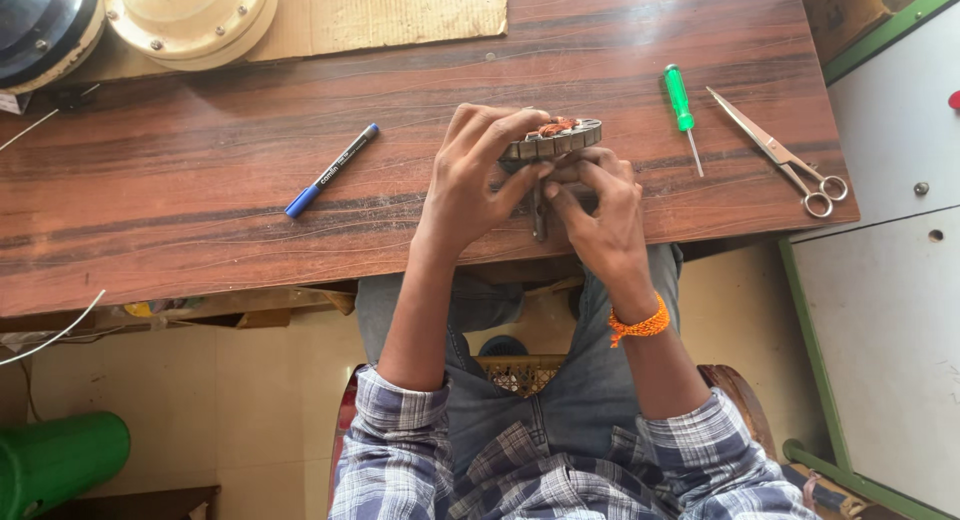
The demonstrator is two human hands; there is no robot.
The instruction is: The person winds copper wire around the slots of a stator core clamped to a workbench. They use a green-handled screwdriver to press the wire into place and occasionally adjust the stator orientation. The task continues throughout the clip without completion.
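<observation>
A round grey metal stator with copper windings is held on edge above the wooden table. My left hand wraps around its left side, fingers over the top and thumb underneath. My right hand is just below it, fingertips pinched at its lower edge, with a thin dark metal tool hanging down beside the fingers. An orange thread band sits on my right wrist.
A blue-capped black marker lies left of my hands. A green-handled screwdriver and steel scissors lie to the right. Cream fan housings and cardboard sit at the far edge. A green bucket stands on the floor.
</observation>
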